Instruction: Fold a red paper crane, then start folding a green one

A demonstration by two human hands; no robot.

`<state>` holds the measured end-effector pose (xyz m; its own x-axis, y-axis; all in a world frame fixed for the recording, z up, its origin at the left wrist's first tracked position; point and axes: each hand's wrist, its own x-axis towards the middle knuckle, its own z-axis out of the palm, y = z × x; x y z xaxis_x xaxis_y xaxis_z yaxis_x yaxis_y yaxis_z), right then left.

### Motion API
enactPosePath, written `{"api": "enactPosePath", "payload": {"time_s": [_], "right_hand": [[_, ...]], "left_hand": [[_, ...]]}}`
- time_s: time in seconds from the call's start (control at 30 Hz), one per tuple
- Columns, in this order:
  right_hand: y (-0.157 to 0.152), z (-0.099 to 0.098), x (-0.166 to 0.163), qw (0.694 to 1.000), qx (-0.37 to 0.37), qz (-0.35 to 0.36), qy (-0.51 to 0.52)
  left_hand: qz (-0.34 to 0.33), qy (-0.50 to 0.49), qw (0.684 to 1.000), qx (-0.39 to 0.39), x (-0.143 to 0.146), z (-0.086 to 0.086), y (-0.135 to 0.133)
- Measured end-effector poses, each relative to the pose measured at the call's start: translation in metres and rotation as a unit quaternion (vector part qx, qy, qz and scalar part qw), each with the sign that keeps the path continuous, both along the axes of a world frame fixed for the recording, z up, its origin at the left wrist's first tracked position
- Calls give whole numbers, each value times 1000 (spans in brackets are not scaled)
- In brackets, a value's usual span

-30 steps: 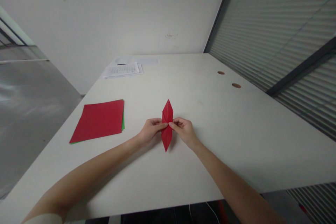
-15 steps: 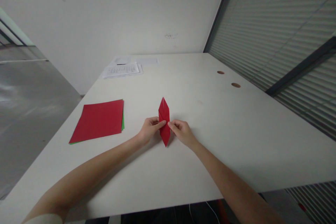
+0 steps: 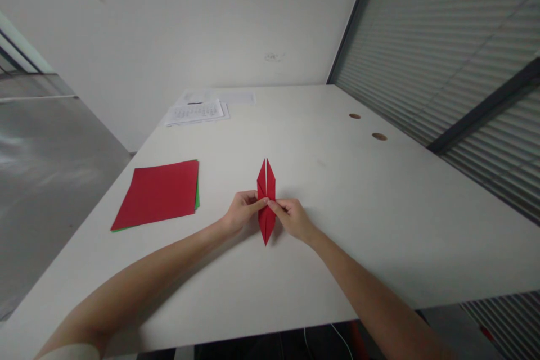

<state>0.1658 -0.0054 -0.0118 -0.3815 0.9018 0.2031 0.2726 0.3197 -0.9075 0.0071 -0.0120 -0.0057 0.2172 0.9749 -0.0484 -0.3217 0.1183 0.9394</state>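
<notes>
A narrow red folded paper (image 3: 266, 225), pointed at both ends, is held just above the white table (image 3: 337, 191). Its far end is split by a slit into two points, and a crease runs down the near half. My left hand (image 3: 243, 208) pinches its left side, thumb on top and fingers underneath. On the right side my right hand (image 3: 293, 216) grips it between thumb and fingers, the two thumb tips nearly meeting at the middle. The fingertips beneath the paper are hidden.
To the left lies a stack of square paper sheets (image 3: 160, 191), red on top with green edges showing. Printed white sheets (image 3: 196, 112) rest at the far left of the table. Two round holes (image 3: 379, 136) sit near the right edge, beside window blinds (image 3: 455, 56).
The folded paper has turned to face me more squarely and come slightly nearer. The slit at its far end has widened. My right thumb has moved inward onto the paper's middle.
</notes>
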Motion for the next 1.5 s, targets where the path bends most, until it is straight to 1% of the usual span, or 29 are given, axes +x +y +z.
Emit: {"api": "enactPosePath", "payload": {"time_s": [0.27, 0.53, 0.7, 0.87, 0.93, 1.03, 1.13, 1.33, 1.5], "right_hand": [[1, 4, 4, 1000, 6, -9, 11], [-3, 6, 0, 998, -38, 21, 39], [-1, 5, 0, 994, -76, 54, 57], [-1, 9, 0, 996, -54, 26, 63], [-1, 10, 0, 997, -43, 18, 62], [-2, 10, 0, 998, -42, 19, 53], [-2, 9, 1, 998, -43, 19, 48], [-3, 11, 1, 995, -57, 48, 64], [-3, 12, 1, 997, -36, 21, 59]], "left_hand": [[-20, 4, 1000, -4, -1, 4, -1], [-19, 15, 1000, -12, -1, 4, -2], [-43, -13, 999, -17, -1, 2, -2], [-47, -25, 998, -15, -2, 5, -3], [-59, -18, 998, -9, -2, 6, -4], [-76, 4, 997, 2, -3, 8, -5], [-77, 21, 997, 7, -3, 9, -6], [-84, 21, 996, 5, -3, 8, -5], [-112, 25, 993, -6, -3, 11, -6]]}}
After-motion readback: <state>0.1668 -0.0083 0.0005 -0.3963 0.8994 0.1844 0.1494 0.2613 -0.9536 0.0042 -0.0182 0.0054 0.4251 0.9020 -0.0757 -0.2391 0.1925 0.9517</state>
